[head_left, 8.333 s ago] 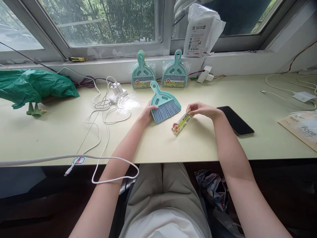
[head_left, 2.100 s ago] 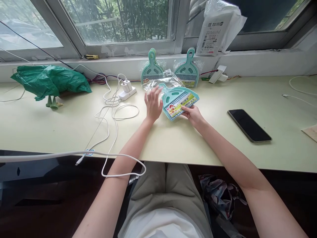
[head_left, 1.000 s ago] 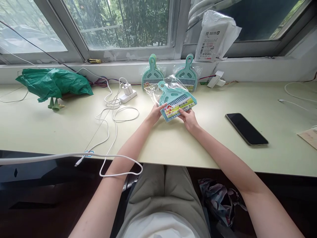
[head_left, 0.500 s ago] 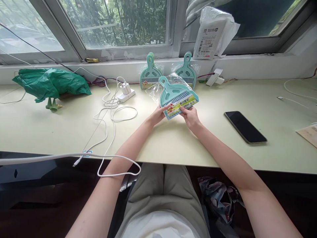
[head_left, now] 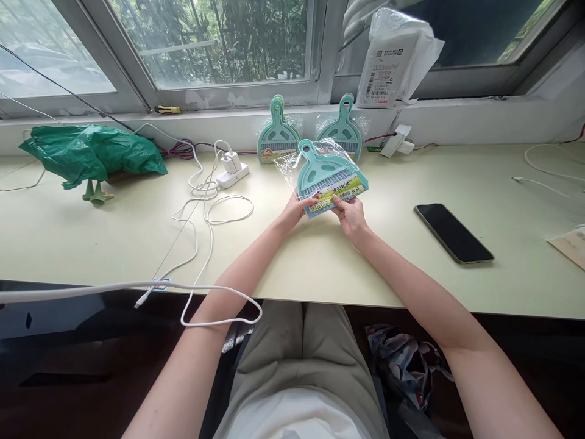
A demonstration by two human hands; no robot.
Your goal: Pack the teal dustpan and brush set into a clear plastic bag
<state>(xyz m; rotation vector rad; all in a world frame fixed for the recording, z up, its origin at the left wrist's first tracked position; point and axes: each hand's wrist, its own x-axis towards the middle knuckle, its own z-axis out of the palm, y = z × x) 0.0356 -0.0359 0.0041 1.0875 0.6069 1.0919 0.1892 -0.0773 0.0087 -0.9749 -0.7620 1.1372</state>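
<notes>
A green bag (head_left: 94, 155) lies on the left of the tabletop (head_left: 114, 244), then white cables (head_left: 207, 189). The left hand (head_left: 293, 213) has its grip pinching the lower left corner of a wrapped dustpan (head_left: 322, 172), held over the tabletop's middle; the right hand's (head_left: 351, 217) grip pinches its lower edge. Farther right lies a phone (head_left: 453, 233).

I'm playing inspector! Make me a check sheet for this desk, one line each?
Surface: pale yellow desktop.
Things in hand: dustpan-and-brush set with clear film; two similar bundles stand behind.
Clutter: smartphone right, green plastic bag left.
Hands: left hand and right hand grip the set's lower part.
Cables: white cables tangled at left; one crosses in front of the left forearm.
Surroundings: windows behind; wrapped package on the sill.
</notes>
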